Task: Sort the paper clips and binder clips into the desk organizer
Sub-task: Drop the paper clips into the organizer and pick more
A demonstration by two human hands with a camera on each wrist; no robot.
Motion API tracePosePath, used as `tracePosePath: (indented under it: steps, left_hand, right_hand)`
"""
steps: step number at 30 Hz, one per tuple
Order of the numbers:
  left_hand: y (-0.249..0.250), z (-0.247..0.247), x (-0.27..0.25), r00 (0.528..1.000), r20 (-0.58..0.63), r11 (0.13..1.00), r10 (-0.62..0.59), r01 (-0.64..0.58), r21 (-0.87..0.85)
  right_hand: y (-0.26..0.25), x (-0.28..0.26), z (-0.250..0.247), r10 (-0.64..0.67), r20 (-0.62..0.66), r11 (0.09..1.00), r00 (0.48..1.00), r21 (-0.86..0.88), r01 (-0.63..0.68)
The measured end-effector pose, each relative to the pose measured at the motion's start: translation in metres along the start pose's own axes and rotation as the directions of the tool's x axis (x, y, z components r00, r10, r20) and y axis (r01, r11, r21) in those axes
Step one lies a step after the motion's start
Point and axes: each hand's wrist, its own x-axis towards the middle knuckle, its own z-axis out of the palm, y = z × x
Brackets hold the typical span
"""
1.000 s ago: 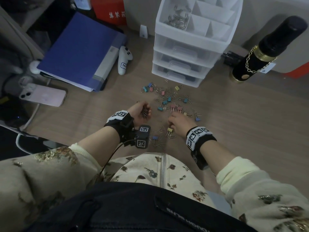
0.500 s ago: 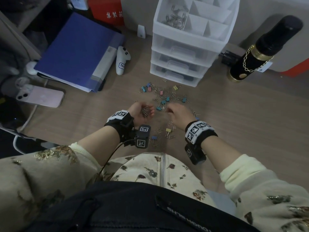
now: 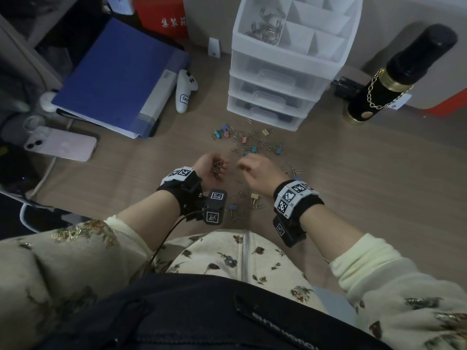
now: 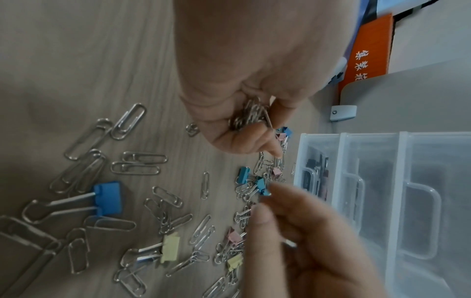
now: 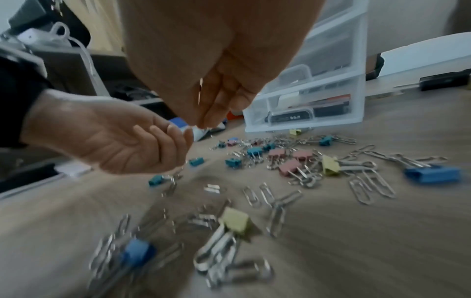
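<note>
Silver paper clips and small coloured binder clips (image 3: 252,145) lie scattered on the wooden desk in front of the white drawer organizer (image 3: 285,72). Its top left compartment holds several paper clips (image 3: 265,26). My left hand (image 3: 219,168) is cupped palm up, fingers curled round a bunch of paper clips (image 4: 249,115). My right hand (image 3: 242,166) hovers just right of it, fingertips (image 5: 209,121) pinched together on what looks like one thin paper clip. A yellow binder clip (image 3: 255,197) and a blue binder clip (image 3: 233,207) lie near my wrists.
A blue folder (image 3: 118,79) and a white controller (image 3: 185,89) lie left of the organizer, with a pink phone (image 3: 63,145) at the desk's left edge. A black bottle with a gold chain (image 3: 394,72) stands at the right. A red box (image 3: 164,16) is behind.
My right hand has lifted off the clips near the desk's front and moved left and up toward my left hand. The left hand has stayed in place with its bunch.
</note>
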Motion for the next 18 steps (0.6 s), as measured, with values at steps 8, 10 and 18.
tracePosePath:
  steps: [8, 10, 18]
  left_hand:
    - [-0.003, -0.002, -0.001, 1.0, -0.027, 1.0, -0.011, 0.011, -0.015]
    - [-0.003, -0.002, 0.0, 1.0, -0.03, 1.0, -0.005, 0.005, -0.012]
    - [-0.002, -0.005, -0.001, 0.998, -0.066, 1.0, 0.01, -0.011, -0.005]
  right_hand:
    - [-0.01, -0.026, 0.038, 0.085, 0.391, 0.961, 0.916, -0.276, 0.029]
    - [-0.012, -0.027, 0.044, 0.091, 0.357, 0.963, 0.93, -0.269, 0.01]
    - [-0.005, -0.025, 0.039, 0.124, 0.338, 0.973, 0.933, -0.226, -0.047]
